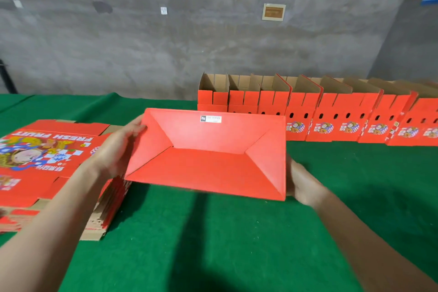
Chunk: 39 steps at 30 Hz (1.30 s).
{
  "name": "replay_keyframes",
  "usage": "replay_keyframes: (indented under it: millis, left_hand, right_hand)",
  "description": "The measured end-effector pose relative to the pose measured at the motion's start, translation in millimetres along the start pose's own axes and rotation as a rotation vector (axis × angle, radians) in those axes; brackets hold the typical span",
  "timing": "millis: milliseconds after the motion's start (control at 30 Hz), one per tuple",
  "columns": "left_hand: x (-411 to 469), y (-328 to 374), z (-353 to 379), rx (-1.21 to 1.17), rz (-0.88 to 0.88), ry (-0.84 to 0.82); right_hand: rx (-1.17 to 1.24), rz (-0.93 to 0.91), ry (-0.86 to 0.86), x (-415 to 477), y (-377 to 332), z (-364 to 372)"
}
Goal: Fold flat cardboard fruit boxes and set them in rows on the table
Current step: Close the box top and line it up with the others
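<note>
The left hand is curled round one end of the folded red cardboard box; the right hand's grip cannot be told. The box is held above the green table, base exposed, likely for the flaps to be checked.

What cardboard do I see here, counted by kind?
Folded boxes in back row: at least 9; row leaves the frame
Held box: 1
Flat-box stack: 1
Total: at least 11
</note>
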<state>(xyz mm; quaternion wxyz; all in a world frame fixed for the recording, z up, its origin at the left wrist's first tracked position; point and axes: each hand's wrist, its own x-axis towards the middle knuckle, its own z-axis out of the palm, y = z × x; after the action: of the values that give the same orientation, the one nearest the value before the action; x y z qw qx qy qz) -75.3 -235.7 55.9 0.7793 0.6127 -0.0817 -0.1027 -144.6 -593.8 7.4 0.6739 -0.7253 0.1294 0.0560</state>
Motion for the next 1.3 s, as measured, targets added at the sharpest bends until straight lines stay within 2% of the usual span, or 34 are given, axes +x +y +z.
replay_keyframes:
  millis: [67,133,200,267,333,400,467,533,600,700,767,833,867,967,1033,1167,1300]
  left_hand:
    - [-1,0,-3,0.074,0.016,0.102]
    - [1,-6,-5,0.177,0.124,0.244]
    - [2,-15,-8,0.215,0.219,0.337]
    - [1,-23,-14,0.237,0.243,0.344]
    - [1,-33,-17,0.32,0.246,0.359]
    - [4,-44,-17,0.559,0.249,0.472]
    - [6,-53,-13,0.878,0.251,0.55]
    - [7,-61,-2,0.978,0.222,0.46]
    - [6,-69,12,0.945,0.172,0.36]
    - [4,-81,33,0.738,0.07,0.236]
    - [3,-87,42,0.593,0.039,0.161]
    - [3,-89,46,0.514,0.058,0.138]
    - [4,-88,46,0.501,0.088,0.139]
    - [6,-78,41,0.449,0.201,0.193]
    - [10,-72,32,0.53,0.292,0.23]
    - [16,-67,18,0.873,0.363,0.201]
    - [20,-67,12,0.949,0.485,0.175]
  right_hand:
    - [0.012,-0.039,-0.131,1,-2,-3]
    - [0.077,-0.084,-0.248,1,-2,-2]
    - [0.125,-0.148,-0.294,0,-4,-1]
    - [0.101,-0.215,-0.249,-1,-4,2]
    - [-0.05,-0.301,-0.114,-1,-2,8]
    - [-0.268,-0.447,0.064,2,3,19]
    - [-0.416,-0.594,0.15,5,15,37]
    - [-0.544,-0.697,0.252,14,36,56]
    - [-0.623,-0.716,0.337,22,58,75]
    - [-0.723,-0.648,0.351,24,79,101]
    - [-0.788,-0.714,0.37,22,87,122]
    - [-0.882,-0.781,0.346,24,93,141]
    - [-0.898,-0.748,0.301,26,95,148]
    - [-0.799,-0.513,0.124,34,102,161]
    - [-0.929,-0.514,0.069,37,111,165]
    - [-0.981,-0.503,0.092,43,119,170]
    - [-1.001,-0.508,0.084,56,124,177]
